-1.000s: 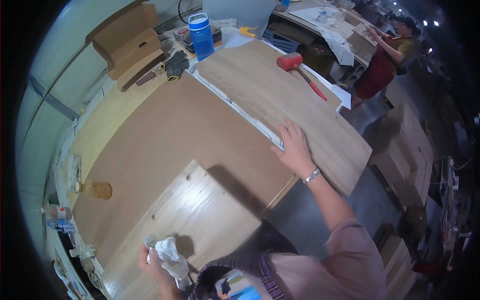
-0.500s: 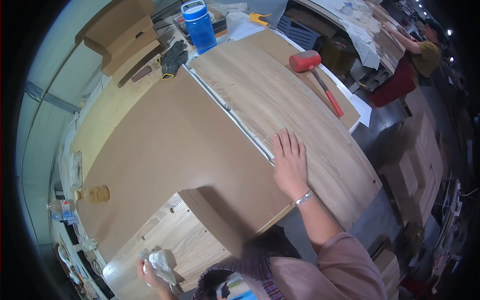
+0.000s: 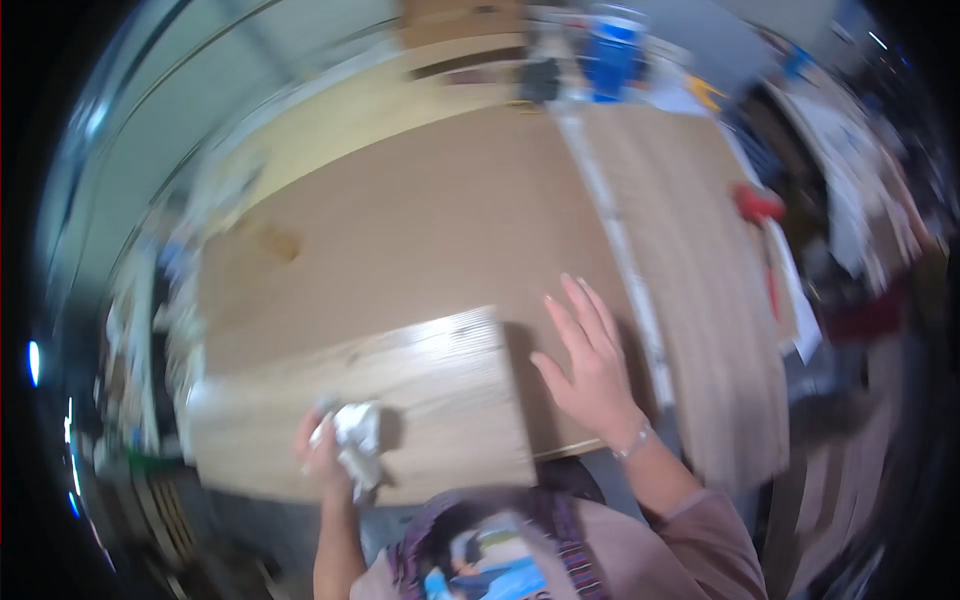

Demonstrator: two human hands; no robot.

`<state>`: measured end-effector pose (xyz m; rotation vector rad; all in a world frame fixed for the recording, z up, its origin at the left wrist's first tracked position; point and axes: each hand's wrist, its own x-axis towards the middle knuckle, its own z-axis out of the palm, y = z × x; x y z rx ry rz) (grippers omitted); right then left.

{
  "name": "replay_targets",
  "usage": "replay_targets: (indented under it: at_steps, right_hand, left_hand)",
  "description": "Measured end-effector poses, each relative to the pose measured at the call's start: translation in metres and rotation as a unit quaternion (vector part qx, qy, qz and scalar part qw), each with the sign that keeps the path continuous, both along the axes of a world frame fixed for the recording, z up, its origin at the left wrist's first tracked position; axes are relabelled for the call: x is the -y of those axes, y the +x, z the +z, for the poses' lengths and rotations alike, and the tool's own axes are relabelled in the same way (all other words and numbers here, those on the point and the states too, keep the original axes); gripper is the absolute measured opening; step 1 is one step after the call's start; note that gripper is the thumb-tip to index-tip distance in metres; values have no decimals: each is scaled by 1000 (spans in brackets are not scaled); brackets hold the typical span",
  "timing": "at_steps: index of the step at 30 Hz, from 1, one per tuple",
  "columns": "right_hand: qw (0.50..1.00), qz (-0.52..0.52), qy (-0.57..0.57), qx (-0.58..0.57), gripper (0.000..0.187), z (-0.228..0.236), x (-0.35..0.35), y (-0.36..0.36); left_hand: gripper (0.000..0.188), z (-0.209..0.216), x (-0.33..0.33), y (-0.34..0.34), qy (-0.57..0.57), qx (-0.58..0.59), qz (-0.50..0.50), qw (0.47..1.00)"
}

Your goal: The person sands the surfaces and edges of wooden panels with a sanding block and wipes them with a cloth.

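Observation:
My left hand (image 3: 322, 450) is closed on a crumpled white cloth (image 3: 358, 430), at the near left part of a pale wood-grain piece (image 3: 450, 375). This piece stands raised on a large brown board (image 3: 430, 220). Its dark side casts a shadow to the right. My right hand (image 3: 588, 375), with a bracelet at the wrist, is open, fingers spread, over the board between the raised piece and a long wood-grain panel (image 3: 690, 270) on the right. Whether it touches the board I cannot tell. The picture is smeared by motion.
A red mallet (image 3: 758, 203) lies right of the long panel. Farther back are a blue bottle (image 3: 612, 60), a dark glove (image 3: 540, 80), a yellow tool (image 3: 705, 92) and a cardboard box (image 3: 460, 22). An amber container (image 3: 278, 242) is at the board's left.
The view has swung left, so the bench appears farther right. My right hand has come off the long panel and moved left over the brown board. My left hand still grips the cloth.

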<state>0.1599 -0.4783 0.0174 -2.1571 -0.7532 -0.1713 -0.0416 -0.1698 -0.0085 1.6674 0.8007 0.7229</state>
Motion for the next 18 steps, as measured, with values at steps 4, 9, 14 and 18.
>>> replay_targets:
  at_steps: [4,9,14,18]
  right_hand:
    - [974,218,-53,26,69,11,-60,-50]
    - [890,415,-188,19,89,0,-121,-111]
    - [864,435,-239,86,98,2,-187,-154]
    - [858,430,-265,95,98,6,-253,-204]
  left_hand:
    - [29,13,27,-25,-59,70,-56,994]
    - [29,55,15,-82,215,49,-89,971]
    - [30,65,-32,-140,259,94,-42,960]
    - [30,63,-92,-194,363,112,-79,922]
